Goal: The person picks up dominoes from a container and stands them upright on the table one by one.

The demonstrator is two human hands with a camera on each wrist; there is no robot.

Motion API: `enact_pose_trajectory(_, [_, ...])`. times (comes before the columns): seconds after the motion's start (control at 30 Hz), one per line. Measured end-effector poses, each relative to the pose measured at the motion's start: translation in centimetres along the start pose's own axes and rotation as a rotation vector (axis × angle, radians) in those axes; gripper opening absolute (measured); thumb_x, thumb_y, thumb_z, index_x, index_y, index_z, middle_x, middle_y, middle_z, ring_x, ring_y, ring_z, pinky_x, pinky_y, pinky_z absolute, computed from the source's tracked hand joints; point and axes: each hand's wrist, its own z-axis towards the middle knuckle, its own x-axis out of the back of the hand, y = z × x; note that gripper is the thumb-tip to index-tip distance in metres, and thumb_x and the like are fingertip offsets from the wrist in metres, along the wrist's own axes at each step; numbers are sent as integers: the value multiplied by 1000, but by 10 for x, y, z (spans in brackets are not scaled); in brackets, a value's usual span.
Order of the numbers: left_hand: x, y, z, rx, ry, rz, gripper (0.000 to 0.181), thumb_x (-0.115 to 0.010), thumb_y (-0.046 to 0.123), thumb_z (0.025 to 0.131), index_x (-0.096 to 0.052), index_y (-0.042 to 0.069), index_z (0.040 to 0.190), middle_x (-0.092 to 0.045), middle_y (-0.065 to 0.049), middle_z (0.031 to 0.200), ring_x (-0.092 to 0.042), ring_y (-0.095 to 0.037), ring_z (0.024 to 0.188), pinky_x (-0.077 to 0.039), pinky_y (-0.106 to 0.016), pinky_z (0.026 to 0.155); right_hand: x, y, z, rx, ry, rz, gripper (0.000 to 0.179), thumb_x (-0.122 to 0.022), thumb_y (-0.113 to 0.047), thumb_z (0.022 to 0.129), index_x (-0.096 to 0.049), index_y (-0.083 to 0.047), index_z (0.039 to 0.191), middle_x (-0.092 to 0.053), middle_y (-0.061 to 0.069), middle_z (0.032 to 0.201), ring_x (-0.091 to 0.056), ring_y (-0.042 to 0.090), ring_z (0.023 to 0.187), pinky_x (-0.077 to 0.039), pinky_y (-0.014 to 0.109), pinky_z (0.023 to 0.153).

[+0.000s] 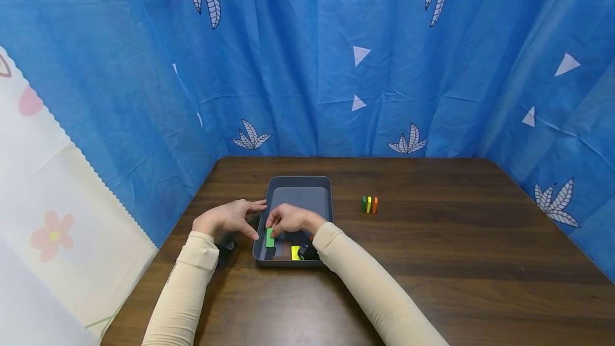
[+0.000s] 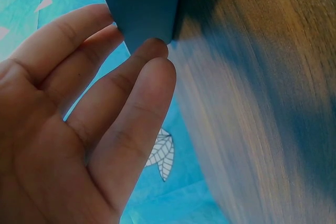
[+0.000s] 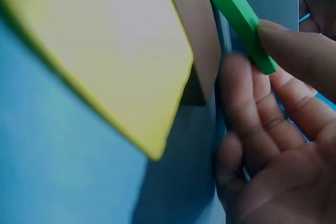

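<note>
My right hand (image 1: 290, 219) is over the left part of a dark grey tray (image 1: 300, 181). It pinches a bright green block (image 1: 270, 237) between thumb and fingers; the right wrist view shows this green block (image 3: 244, 24) tilted, its top end by a black piece. My left hand (image 1: 230, 217) is at the tray's left side with thumb and fingers spread, gripping nothing. In the left wrist view its fingertips are at the tray's outer wall (image 2: 142, 3). Inside the tray's near end lie a yellow block (image 1: 295, 252), brown blocks (image 1: 286, 248) and a black block (image 1: 270, 253).
To the right of the tray, a dark green block (image 1: 363, 204), a yellow block (image 1: 369, 204) and an orange block (image 1: 375, 205) stand upright in a row on the brown wooden table (image 1: 456, 239). A blue curtain (image 1: 288, 57) hangs behind the table.
</note>
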Motion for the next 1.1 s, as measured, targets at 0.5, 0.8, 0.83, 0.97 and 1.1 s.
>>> enact_pose_trajectory(0.5, [-1,4,2,12,4,27,92,-87,27,78,-40,2,152,-32,-16,162,-34,-41,147,-39,-57,113,2,0,-2,62,-81,120,20,-65,3,92,-70,3,110,-70,2,81,-65,15,70,-59,28,72])
enact_pose_trajectory(0.8, [0,1,1,13,10,29,91,-87,27,77,-41,3,152,-32,-15,163,-36,-40,146,-41,-55,112,3,-1,-3,92,-151,98,17,-65,1,93,-70,4,109,-67,-3,76,-59,11,68,-54,25,69])
enact_pose_trajectory(0.83, [0,1,1,12,11,27,91,-88,27,77,-41,3,152,-32,-15,163,-37,-40,146,-41,-55,112,3,-1,-2,94,-152,97,17,-65,0,93,-70,4,108,-68,-3,76,-59,11,68,-54,25,70])
enact_pose_trajectory(0.97, [0,1,1,2,14,28,91,-88,26,77,-41,2,152,-32,-16,163,-39,-39,145,-43,-54,111,2,-3,-3,94,-147,86,14,-69,-3,92,-71,3,105,-68,-3,75,-59,11,68,-54,25,69])
enact_pose_trajectory(1.1, [0,1,0,2,11,28,92,-88,28,77,-41,2,152,-32,-16,163,-39,-39,145,-43,-54,111,1,-4,-3,90,-154,71,4,-70,-5,92,-71,-2,94,-68,0,76,-59,11,66,-54,25,69])
